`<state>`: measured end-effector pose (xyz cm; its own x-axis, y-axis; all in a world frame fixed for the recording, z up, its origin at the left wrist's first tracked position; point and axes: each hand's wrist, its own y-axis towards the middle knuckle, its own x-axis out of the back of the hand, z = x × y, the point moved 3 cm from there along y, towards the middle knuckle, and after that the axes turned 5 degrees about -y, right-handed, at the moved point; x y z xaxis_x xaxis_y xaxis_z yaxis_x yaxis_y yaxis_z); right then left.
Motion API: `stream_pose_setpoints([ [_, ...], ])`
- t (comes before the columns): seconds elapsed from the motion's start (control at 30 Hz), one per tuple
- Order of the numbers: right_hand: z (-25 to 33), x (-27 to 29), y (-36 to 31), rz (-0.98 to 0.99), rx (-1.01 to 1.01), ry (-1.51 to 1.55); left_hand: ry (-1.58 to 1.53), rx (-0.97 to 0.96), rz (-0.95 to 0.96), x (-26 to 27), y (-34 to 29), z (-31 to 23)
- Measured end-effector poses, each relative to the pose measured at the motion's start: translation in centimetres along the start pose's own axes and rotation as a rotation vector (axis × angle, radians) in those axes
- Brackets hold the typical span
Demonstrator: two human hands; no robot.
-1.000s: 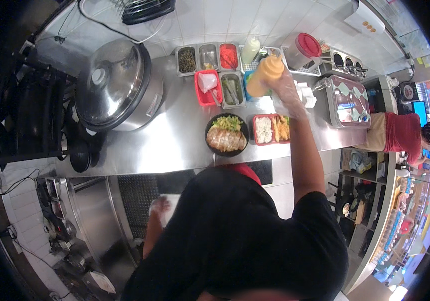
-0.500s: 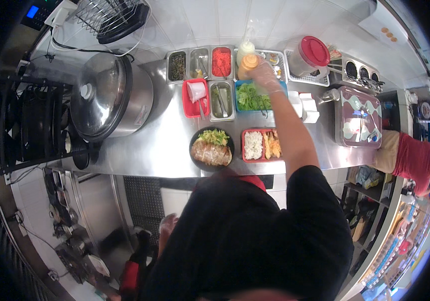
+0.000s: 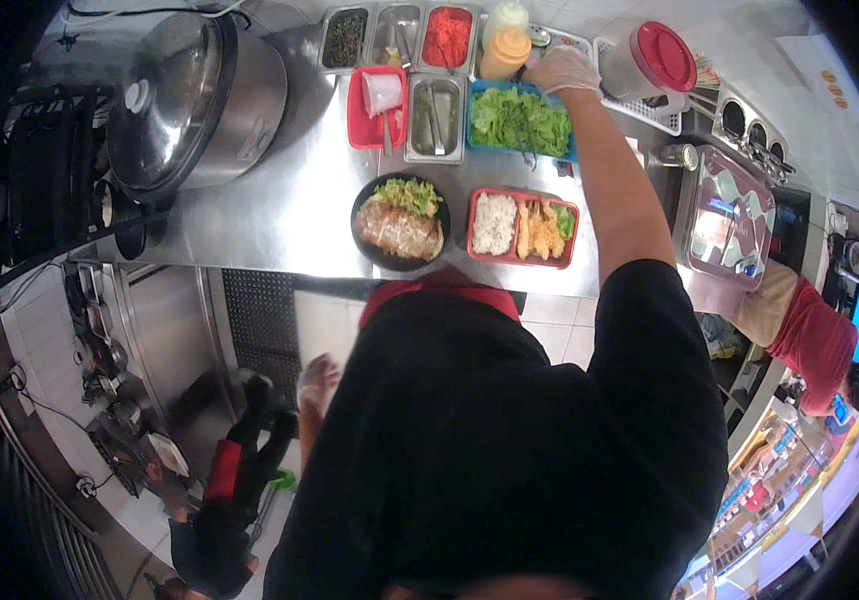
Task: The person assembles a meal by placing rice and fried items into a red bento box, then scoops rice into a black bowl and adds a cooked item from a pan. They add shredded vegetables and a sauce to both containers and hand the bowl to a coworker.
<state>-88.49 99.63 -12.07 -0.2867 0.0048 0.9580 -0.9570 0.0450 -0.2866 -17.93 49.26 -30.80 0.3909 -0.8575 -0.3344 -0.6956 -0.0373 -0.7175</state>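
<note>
My right hand (image 3: 561,72), in a clear glove, reaches over a white tray behind the lettuce, just right of an orange squeeze bottle (image 3: 505,54). Its fingers curl downward, and whatever they grip is too small to make out. Beside my body at the lower left hangs my left hand (image 3: 319,381), also gloved, its fingers loosely apart with nothing in them. On the near counter sit a black bowl (image 3: 359,243) of sliced meat and greens, and a red divided box (image 3: 520,259) with rice, fried pieces and a green leaf. Lettuce (image 3: 519,120) with tongs fills a blue container.
Metal pans of red shreds (image 3: 446,38) and dark flakes (image 3: 345,40) line the back, near a red tub (image 3: 356,120). A large lidded cooker (image 3: 211,105) stands left. A red-lidded pitcher (image 3: 663,58) and a patterned box (image 3: 728,215) are right. Other people (image 3: 811,335) work nearby.
My right hand has left the orange squeeze bottle and shifted right, over the tray. The view has tilted, so the counter appears higher. The green leaf in the red box now shows.
</note>
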Motion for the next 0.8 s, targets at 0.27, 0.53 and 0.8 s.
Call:
stream_pose_setpoints([
  [0.27,-3.9,6.0,-12.1,-0.357,0.179,0.637,0.686,0.069,-0.056,4.7,1.1,7.8],
  [0.53,2.1,8.4,-25.8,-0.243,0.611,1.814,-0.174,0.035,0.072,7.3,2.0,3.0],
  [0.8,10.1,-5.1,-31.3,0.276,0.194,1.219,-0.043,0.061,-0.305,13.9,-1.5,5.2],
])
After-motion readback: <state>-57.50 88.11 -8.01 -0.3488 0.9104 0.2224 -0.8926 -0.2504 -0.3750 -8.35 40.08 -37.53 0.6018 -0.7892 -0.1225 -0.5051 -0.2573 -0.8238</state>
